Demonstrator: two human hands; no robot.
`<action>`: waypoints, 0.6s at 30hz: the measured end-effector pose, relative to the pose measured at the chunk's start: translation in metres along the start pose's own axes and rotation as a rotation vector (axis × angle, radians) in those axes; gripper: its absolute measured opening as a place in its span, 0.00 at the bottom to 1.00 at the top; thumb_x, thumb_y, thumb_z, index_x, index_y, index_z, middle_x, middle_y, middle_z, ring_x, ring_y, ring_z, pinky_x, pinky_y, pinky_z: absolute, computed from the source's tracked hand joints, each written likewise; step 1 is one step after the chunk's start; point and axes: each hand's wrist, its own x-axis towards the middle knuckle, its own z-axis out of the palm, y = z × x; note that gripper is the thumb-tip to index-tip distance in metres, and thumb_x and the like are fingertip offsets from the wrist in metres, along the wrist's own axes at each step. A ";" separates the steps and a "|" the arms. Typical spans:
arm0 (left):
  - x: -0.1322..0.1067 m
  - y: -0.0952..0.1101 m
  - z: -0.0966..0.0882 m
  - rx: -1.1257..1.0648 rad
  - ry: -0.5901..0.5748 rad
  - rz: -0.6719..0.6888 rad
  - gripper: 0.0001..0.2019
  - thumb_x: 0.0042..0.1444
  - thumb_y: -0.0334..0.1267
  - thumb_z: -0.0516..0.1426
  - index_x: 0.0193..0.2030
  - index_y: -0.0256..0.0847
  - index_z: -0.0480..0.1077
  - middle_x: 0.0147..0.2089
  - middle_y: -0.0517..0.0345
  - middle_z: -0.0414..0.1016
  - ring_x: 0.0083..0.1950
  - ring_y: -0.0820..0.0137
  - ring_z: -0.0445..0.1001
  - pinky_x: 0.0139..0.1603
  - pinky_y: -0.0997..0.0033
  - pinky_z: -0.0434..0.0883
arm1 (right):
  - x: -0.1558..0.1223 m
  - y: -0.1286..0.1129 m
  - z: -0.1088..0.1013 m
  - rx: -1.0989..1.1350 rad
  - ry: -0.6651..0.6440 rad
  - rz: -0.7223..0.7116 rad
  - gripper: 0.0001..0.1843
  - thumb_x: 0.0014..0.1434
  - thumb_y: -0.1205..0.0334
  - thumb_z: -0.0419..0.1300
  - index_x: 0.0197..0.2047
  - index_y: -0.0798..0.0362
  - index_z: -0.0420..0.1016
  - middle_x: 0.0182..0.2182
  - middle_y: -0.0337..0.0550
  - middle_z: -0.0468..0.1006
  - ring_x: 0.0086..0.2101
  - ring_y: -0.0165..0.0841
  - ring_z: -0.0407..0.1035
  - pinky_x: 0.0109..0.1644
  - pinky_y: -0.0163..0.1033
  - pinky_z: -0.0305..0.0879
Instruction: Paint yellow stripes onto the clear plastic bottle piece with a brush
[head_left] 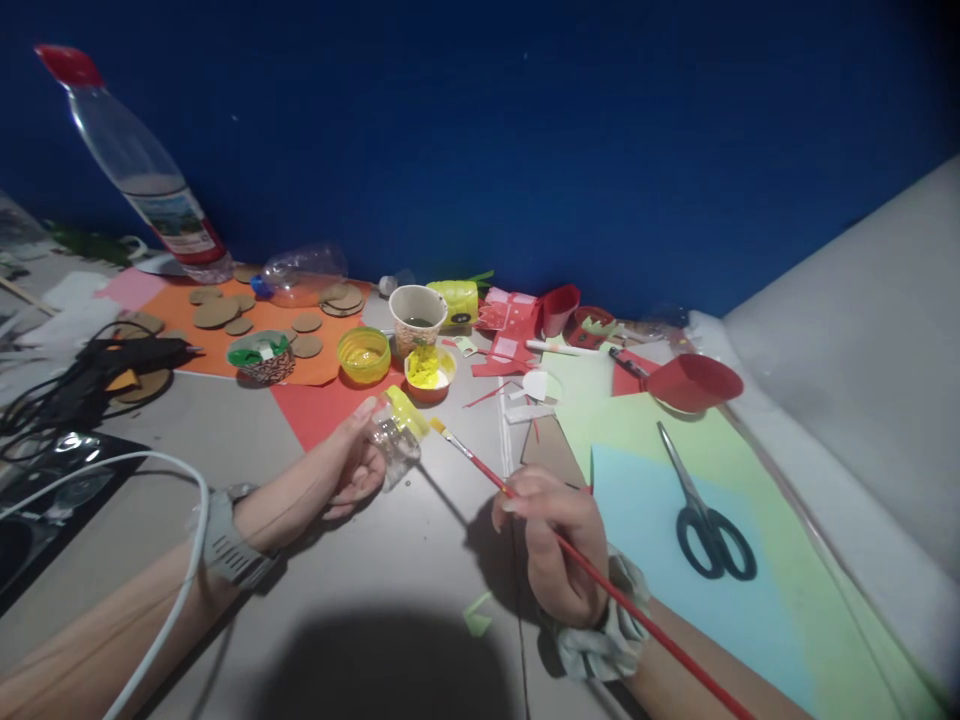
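Observation:
My left hand (pixel 358 465) is closed around a clear plastic bottle piece (pixel 395 450), tilted, with a band of yellow paint near its upper end. In my right hand (pixel 559 540) is a long red paintbrush (pixel 600 578). Its yellow-coated bristles are just right of the painted band; whether they touch it I cannot tell. Beyond the bottle piece stands a small bowl (pixel 430 388) with bright yellow paint in it. A yellow-coated cup (pixel 364 356) sits to its left, and a paper cup (pixel 418 312) holding dark liquid is behind.
Black-handled scissors (pixel 701 525) lie on blue paper (pixel 637 590) at the right. Cardboard discs (pixel 217 312) rest on orange paper (pixel 202 350). A tall bottle (pixel 165 190), a glue gun (pixel 142 352) and a white cable (pixel 161 640) are at the left. Red paper cutouts (pixel 517 315) lie at the back.

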 end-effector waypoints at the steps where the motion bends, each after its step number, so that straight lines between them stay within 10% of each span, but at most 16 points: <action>1: -0.001 0.000 0.000 0.009 0.002 0.008 0.36 0.49 0.72 0.38 0.17 0.39 0.60 0.11 0.68 0.47 0.11 0.82 0.42 0.12 0.78 0.41 | -0.001 0.000 0.000 0.001 -0.018 0.013 0.10 0.61 0.68 0.49 0.45 0.48 0.64 0.26 0.38 0.70 0.29 0.32 0.66 0.33 0.41 0.65; 11: -0.006 -0.015 0.002 0.138 0.053 0.292 0.30 0.60 0.61 0.36 0.20 0.40 0.57 0.15 0.66 0.51 0.16 0.79 0.48 0.17 0.76 0.47 | 0.006 0.003 0.004 0.062 0.243 0.165 0.11 0.66 0.66 0.45 0.44 0.49 0.67 0.27 0.37 0.70 0.27 0.27 0.67 0.30 0.36 0.65; 18: -0.013 -0.020 0.008 0.089 -0.024 0.749 0.23 0.59 0.60 0.44 0.32 0.40 0.57 0.27 0.64 0.58 0.24 0.77 0.55 0.26 0.73 0.59 | 0.016 -0.002 0.005 0.113 0.025 0.267 0.06 0.64 0.57 0.51 0.36 0.48 0.58 0.47 0.44 0.74 0.49 0.35 0.68 0.51 0.47 0.65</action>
